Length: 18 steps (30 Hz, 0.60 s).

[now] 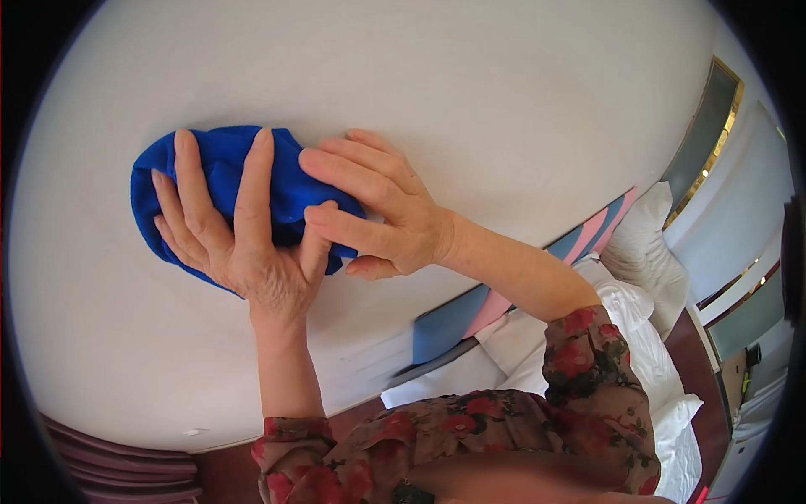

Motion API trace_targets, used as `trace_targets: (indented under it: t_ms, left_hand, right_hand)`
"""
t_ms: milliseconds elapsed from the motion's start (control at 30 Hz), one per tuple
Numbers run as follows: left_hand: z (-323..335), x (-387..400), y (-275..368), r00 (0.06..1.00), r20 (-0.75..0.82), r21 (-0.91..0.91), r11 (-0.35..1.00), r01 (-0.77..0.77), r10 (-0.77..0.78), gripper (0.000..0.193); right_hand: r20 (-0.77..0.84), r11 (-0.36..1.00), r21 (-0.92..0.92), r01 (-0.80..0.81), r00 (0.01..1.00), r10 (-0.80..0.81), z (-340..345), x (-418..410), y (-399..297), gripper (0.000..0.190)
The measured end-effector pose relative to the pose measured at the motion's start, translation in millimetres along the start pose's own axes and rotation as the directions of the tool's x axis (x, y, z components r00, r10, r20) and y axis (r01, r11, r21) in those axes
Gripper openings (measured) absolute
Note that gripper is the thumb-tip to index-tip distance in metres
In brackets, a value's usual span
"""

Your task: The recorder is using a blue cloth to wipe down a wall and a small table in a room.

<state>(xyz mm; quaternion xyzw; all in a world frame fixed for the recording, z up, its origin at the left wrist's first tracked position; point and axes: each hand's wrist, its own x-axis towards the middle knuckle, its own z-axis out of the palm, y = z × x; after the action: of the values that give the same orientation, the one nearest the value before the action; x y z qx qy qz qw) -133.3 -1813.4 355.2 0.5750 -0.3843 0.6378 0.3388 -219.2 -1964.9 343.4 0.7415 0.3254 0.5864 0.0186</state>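
Note:
A folded blue cloth (220, 164) lies flat against a white wall (478, 113), left of the middle of the view. My left hand (245, 233) presses on it with the fingers spread, the thumb pointing up towards its right end. At that right end is my right hand (390, 214); its fingertips touch the cloth's edge, close to my left thumb. Whether the right fingers pinch the cloth is not clear. Both forearms are bare below floral sleeves.
Below right stands a bed with white bedding (630, 309) and a blue and pink headboard (447, 321) along the wall. A purple curtain (126, 460) hangs at the lower left. Dark red floor (233, 472) shows beneath. Gold-edged panels (705, 138) are at the far right.

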Motion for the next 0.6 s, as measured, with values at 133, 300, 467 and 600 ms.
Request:
trace_targets:
  t_ms: [133,300,467,600]
  left_hand:
    - [5.8,8.8,13.2,1.000,0.016,-0.026,0.999,0.025,-0.024,0.047]
    - [2.1,-17.8,8.9,0.998,0.056,0.025,0.999,0.036,-0.037,0.045]
    - [-24.9,-50.8,-36.1,1.000,0.007,0.085,0.996,0.016,-0.016,0.051]
    - [-45.6,-50.3,-80.4,0.996,-0.089,0.144,0.989,0.034,-0.021,0.049]
  right_hand:
    - [-0.149,0.995,-0.061,-0.085,0.986,0.075,5.5,-1.6,-0.5,0.048]
    - [-0.079,0.970,-0.239,-0.051,0.996,0.033,-0.2,0.1,-4.1,0.042]
    - [-0.089,0.956,-0.293,0.019,0.995,-0.047,6.8,-0.4,-0.8,0.031]
    - [-0.081,0.948,-0.315,0.054,0.993,-0.084,9.8,-3.5,2.2,0.030]
